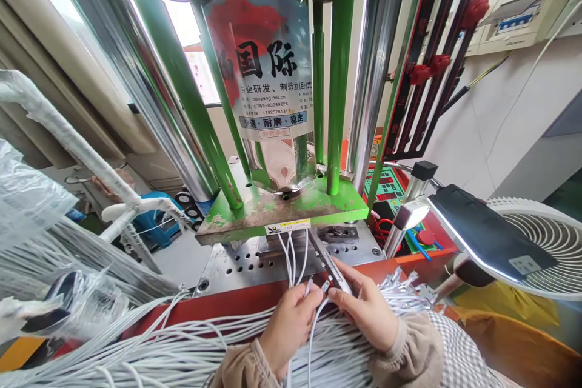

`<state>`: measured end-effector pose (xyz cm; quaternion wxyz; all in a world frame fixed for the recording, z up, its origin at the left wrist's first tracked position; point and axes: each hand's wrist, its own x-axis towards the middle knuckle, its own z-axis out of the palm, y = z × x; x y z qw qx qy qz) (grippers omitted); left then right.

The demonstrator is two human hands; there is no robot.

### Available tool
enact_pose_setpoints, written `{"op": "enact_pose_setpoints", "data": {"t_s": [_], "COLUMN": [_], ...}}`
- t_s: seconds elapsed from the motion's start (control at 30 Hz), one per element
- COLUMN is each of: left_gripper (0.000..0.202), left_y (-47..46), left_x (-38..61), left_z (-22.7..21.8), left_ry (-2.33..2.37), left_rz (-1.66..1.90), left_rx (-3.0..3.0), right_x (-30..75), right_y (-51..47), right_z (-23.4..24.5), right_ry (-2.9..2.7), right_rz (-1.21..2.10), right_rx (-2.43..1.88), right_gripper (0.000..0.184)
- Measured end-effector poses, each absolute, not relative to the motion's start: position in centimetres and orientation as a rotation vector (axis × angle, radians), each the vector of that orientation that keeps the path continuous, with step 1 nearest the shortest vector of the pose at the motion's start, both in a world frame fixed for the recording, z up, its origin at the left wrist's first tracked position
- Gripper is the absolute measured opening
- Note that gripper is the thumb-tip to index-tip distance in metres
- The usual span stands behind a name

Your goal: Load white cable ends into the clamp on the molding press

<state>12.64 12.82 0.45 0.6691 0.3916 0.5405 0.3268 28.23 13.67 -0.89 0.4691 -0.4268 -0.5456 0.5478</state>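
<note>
Just in front of the press, my left hand (pixel 291 318) is closed in a pinch on a white cable's end, with a small clear plug (pixel 310 285) showing above the fingertips. A second clear plug (pixel 325 285) sits between the two hands, close to my right thumb. My right hand (pixel 367 309) is closed around the near end of a narrow slotted metal bar (pixel 328 259), which slants up towards the press. Several white cables (pixel 291 254) run from under the green press plate (pixel 282 212) down behind my left hand.
A perforated steel bed (pixel 240 270) lies under the plate, with a red front edge (pixel 200 315). Grey-white cables (pixel 182 345) cover the front, their plugs (pixel 409 291) bunched at right. A lamp (pixel 491 233) and a fan (pixel 541 242) stand right; a wrapped frame (pixel 68 133) stands left.
</note>
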Motion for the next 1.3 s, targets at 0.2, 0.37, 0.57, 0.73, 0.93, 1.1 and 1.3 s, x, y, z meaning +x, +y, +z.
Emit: {"op": "enact_pose_setpoints", "data": {"t_s": [0.2, 0.37, 0.57, 0.73, 0.93, 1.1, 1.3], "left_gripper": [0.047, 0.048, 0.050, 0.050, 0.062, 0.049, 0.056], "left_y": [12.9, 12.9, 13.0, 13.0, 13.9, 14.1, 14.0], "left_x": [12.4, 12.4, 12.4, 12.1, 11.4, 11.1, 11.5], "left_z": [-0.4, -0.5, -0.9, -1.0, -0.7, -1.2, -1.9], "left_ry": [1.175, 1.192, 1.167, 1.129, 1.151, 1.164, 1.358], "left_rz": [0.757, 0.778, 0.804, 0.780, 0.905, 0.858, 0.906], "left_rx": [0.888, 0.898, 0.939, 0.949, 0.960, 1.043, 1.123], "right_x": [27.9, 28.2, 28.1, 28.4, 29.0, 28.5, 28.2], "right_y": [13.4, 13.5, 13.1, 13.4, 13.9, 13.6, 13.3], "right_z": [-0.7, -1.2, -1.8, -1.7, -1.7, -1.2, -1.3], "right_ry": [-1.425, -1.362, -1.516, -1.573, -1.336, -1.400, -1.549], "right_rz": [1.373, 1.312, 1.212, 1.263, 1.588, 1.498, 1.243], "right_rx": [-0.961, -1.006, -1.061, -1.018, -1.046, -1.109, -1.016], "right_gripper": [0.056, 0.059, 0.059, 0.059, 0.059, 0.059, 0.052]}}
